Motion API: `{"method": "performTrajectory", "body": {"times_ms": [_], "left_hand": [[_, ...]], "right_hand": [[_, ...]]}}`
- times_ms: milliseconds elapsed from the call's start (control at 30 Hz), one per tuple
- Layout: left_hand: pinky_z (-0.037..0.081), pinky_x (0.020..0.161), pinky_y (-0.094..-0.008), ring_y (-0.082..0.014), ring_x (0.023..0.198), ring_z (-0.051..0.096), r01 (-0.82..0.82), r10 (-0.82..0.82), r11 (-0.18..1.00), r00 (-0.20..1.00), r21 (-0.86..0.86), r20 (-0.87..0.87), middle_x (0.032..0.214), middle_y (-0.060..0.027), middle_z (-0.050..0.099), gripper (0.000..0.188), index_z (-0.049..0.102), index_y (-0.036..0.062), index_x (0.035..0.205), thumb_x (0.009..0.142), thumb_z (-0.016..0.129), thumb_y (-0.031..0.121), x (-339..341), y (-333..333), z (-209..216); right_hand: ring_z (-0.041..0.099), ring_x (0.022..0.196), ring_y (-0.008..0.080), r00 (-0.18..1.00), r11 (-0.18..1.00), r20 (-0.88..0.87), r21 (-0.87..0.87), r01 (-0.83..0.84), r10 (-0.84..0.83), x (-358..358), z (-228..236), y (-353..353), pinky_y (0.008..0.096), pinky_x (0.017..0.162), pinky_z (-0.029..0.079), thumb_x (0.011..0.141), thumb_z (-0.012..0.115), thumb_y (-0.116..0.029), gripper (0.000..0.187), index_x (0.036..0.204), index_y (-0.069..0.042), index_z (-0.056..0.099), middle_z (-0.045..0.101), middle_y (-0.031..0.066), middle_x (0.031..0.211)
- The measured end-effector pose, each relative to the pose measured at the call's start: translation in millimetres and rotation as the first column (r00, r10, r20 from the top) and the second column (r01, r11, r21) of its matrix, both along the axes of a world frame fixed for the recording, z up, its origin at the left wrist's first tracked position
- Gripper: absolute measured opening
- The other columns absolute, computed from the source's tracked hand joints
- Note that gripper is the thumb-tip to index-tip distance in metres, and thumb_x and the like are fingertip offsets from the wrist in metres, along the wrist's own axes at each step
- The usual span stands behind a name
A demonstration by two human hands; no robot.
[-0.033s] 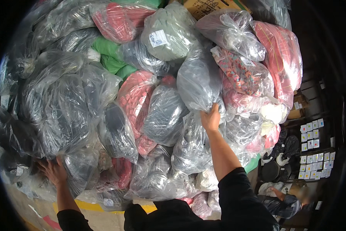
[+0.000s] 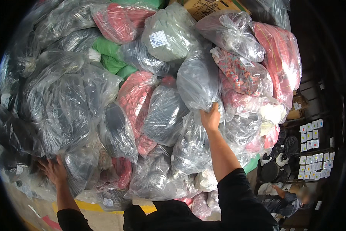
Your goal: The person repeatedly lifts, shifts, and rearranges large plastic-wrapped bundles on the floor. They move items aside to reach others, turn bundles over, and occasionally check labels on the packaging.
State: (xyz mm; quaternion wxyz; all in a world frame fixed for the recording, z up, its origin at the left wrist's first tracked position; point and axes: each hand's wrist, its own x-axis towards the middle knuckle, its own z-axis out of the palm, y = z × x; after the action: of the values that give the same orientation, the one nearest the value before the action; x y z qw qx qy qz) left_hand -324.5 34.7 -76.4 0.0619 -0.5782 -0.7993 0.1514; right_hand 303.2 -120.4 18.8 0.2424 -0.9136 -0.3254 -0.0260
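A large heap of clear plastic bags stuffed with cloth fills the view. My right hand [image 2: 210,116] is closed around the gathered lower end of a plastic bag [image 2: 198,79] holding grey-blue material. That bag hangs among others, with a pale grey-green bag [image 2: 169,32] just above it and a dark grey bag [image 2: 164,113] to its left. At the lower left, my left hand [image 2: 56,171] lies spread against dark bags, its fingertips partly lost in shadow. A bulging grey-filled bag [image 2: 78,169] is right beside it.
A cardboard box [image 2: 203,8] tops the pile at the back. Yellow floor tape [image 2: 92,206] runs below the heap. To the right stand dark shelving with rows of small white boxes [image 2: 313,167] and another person [image 2: 282,200] nearby.
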Motion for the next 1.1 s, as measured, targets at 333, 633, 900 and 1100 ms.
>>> {"method": "performTrajectory", "body": {"times_ms": [333,633,900,1100], "left_hand": [[0.012,0.117,-0.0651,-0.0478,0.149,0.007,-0.004,0.004,1.0,1.0,0.0,-0.02,0.164,-0.0246,0.006,0.079,0.028,0.0135,0.157,0.097,0.037,0.064,-1,8,-16],[0.013,0.114,-0.0691,-0.0497,0.149,0.007,0.086,-0.07,0.981,0.993,0.177,-0.096,0.164,-0.0245,0.006,0.084,0.026,0.0166,0.158,0.094,0.035,0.071,-5,4,-22],[0.015,0.112,-0.0728,-0.0506,0.148,0.011,0.095,-0.087,0.982,0.995,0.162,-0.055,0.165,-0.0227,0.006,0.079,0.028,0.0217,0.158,0.096,0.032,0.07,-9,6,-26],[0.021,0.113,-0.0662,-0.0533,0.143,0.022,0.162,-0.182,0.976,0.974,0.147,0.136,0.162,-0.0246,0.016,0.074,0.047,0.0123,0.146,0.097,0.034,0.067,-3,-13,8]], "right_hand": [[0.068,0.083,0.0452,0.978,0.937,0.006,-0.286,-0.2,0.21,-95,52,-53,0.0513,0.077,0.054,0.074,0.067,-0.015,0.028,0.098,-0.001,0.063,0.068,0.027,0.083],[0.072,0.076,0.0358,0.831,0.577,-0.339,-0.602,-0.552,0.44,-182,43,-140,0.0459,0.067,0.056,0.082,0.057,-0.011,0.027,0.108,-0.005,0.06,0.072,0.0179,0.081],[0.071,0.077,0.0388,0.761,0.535,-0.458,-0.542,-0.648,0.459,-265,28,-158,0.0493,0.069,0.056,0.081,0.056,-0.011,0.026,0.105,-0.001,0.057,0.071,0.0208,0.081],[0.07,0.077,0.0404,0.724,0.476,-0.425,-0.554,-0.683,0.544,-318,50,-201,0.0499,0.069,0.055,0.08,0.058,-0.013,0.028,0.106,-0.001,0.057,0.07,0.0215,0.08]]}}
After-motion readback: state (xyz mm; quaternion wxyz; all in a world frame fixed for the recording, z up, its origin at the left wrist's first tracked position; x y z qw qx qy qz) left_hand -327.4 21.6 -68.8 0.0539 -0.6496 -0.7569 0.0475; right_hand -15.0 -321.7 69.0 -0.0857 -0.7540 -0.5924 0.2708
